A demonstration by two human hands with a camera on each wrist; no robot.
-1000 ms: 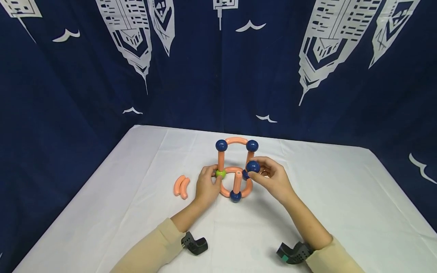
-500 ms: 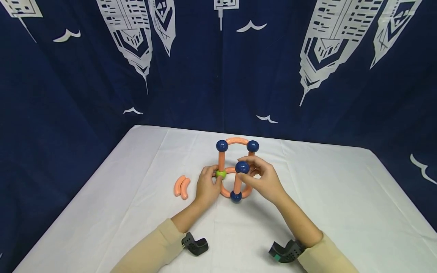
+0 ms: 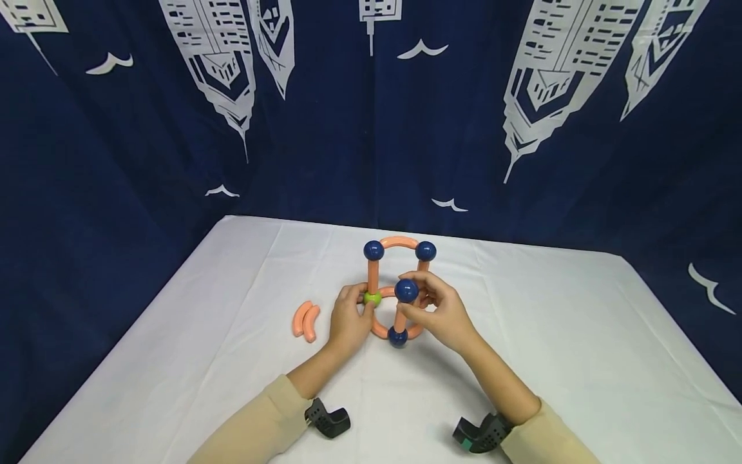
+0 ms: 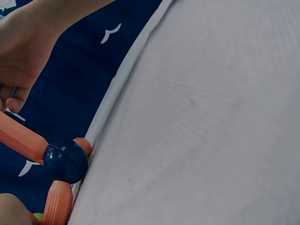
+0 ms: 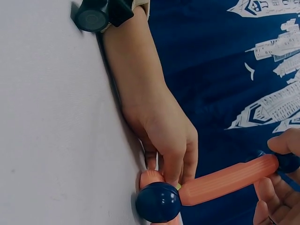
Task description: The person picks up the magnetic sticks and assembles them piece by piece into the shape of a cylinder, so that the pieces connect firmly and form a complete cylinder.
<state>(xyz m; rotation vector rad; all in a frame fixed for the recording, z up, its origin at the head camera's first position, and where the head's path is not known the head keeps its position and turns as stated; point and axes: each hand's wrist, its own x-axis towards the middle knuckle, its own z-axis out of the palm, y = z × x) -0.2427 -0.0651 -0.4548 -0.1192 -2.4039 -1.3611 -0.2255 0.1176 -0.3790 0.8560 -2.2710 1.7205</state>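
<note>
A frame of orange magnetic sticks and balls stands mid-table in the head view. My left hand (image 3: pixel 350 319) pinches the green ball (image 3: pixel 373 299) at its lower left corner. With thumb and fingers, my right hand (image 3: pixel 443 316) holds a blue ball (image 3: pixel 406 290) at the top of the front upright stick (image 3: pixel 400 320). That stick rises from a lower blue ball (image 3: pixel 397 338); the right wrist view shows the held ball (image 5: pixel 289 161) right at its end. Behind, two blue balls (image 3: pixel 373 251) on uprights carry a curved stick (image 3: pixel 399 241). My right hand hides the frame's lower right corner.
Two loose curved orange sticks (image 3: pixel 304 321) lie side by side left of my left hand. A white cloth (image 3: pixel 261 361) covers the table, and a dark blue printed curtain (image 3: pixel 348 129) hangs behind it. Black wrist cameras (image 3: pixel 328 419) sit on both forearms.
My right hand has moved left with the blue ball, from near the frame's right corner to the top of the front upright stick. My left hand stays on the green ball.
</note>
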